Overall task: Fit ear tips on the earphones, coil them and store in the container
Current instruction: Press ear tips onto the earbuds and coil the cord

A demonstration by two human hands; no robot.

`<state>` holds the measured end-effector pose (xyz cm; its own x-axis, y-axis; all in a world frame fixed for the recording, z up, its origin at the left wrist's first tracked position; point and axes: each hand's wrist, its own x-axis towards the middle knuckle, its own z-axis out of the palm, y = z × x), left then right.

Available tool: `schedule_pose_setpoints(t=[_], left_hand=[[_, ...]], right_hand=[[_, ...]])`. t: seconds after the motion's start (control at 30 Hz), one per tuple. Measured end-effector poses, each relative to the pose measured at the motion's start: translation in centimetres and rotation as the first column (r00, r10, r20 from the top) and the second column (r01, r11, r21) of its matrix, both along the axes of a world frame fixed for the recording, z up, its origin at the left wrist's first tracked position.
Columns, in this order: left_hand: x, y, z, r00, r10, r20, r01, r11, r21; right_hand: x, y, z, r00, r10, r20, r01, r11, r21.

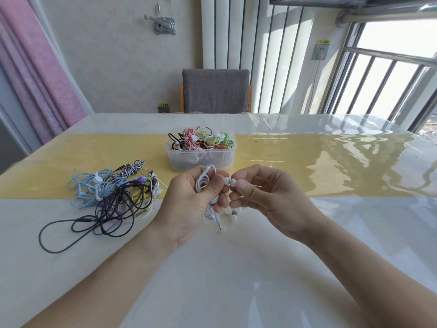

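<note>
**Sunlit counter, ear tip meeting earbud**

Glossy counter under clear film, yellow band across the middle, bright window bars at the right.

White earphones bunched in the left hand, fingers curled round the loose loops, cord and plug dangling below the palm toward the counter. One earbud poking out rightward from between the left thumb and fingers, nozzle aimed at the other hand. White ear tip pinched between right thumb and forefinger of the right hand, touching or just short of the earbud; cannot tell which. Long axis of bud and tip running roughly left to right, level, both hands meeting above the near half of the counter. Next move, by judgement: a push of the tip leftward onto the nozzle, right hand doing the travel, left hand bracing.

Earphones plain white, thin cable, small inline piece near the dangling end. Soft-looking tip, rounded, likely to fold if pushed off-axis.

Further out: spare white tips lying on the counter just below the hands. Tangled pile of earphones, blue, black, purple, striped, to the left. Clear container beyond the hands, already holding coiled coloured sets. Grey chair behind the counter.
</note>
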<state>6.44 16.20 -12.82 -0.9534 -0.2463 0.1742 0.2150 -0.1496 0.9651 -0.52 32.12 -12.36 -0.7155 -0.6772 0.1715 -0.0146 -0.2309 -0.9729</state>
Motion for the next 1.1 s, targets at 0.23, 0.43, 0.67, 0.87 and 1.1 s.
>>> schedule_pose_setpoints(t=[0.23,0.43,0.67,0.87,1.1], left_hand=[[0.14,0.12,-0.10,1.000,0.010,-0.005,-0.011,1.000,-0.014],[0.20,-0.03,-0.04,0.999,-0.031,0.016,0.031,0.999,0.027],[0.26,0.12,-0.18,0.998,0.058,-0.036,-0.062,0.991,-0.118],[0.60,0.24,0.13,0.987,0.124,-0.102,-0.148,0.947,-0.285],[0.54,0.15,-0.16,0.990,0.134,-0.054,-0.144,0.940,-0.311]], right_hand=[[-0.08,0.01,-0.12,1.000,0.003,0.023,-0.003,1.000,0.004],[-0.05,0.03,-0.16,1.000,0.013,0.025,-0.013,1.000,0.001],[0.07,-0.07,-0.50,0.999,-0.018,-0.049,0.017,1.000,-0.011],[0.08,-0.10,-0.71,0.998,-0.042,-0.051,0.041,0.999,-0.016],[-0.20,-0.16,-0.95,0.891,-0.163,-0.423,0.192,0.981,0.026]])
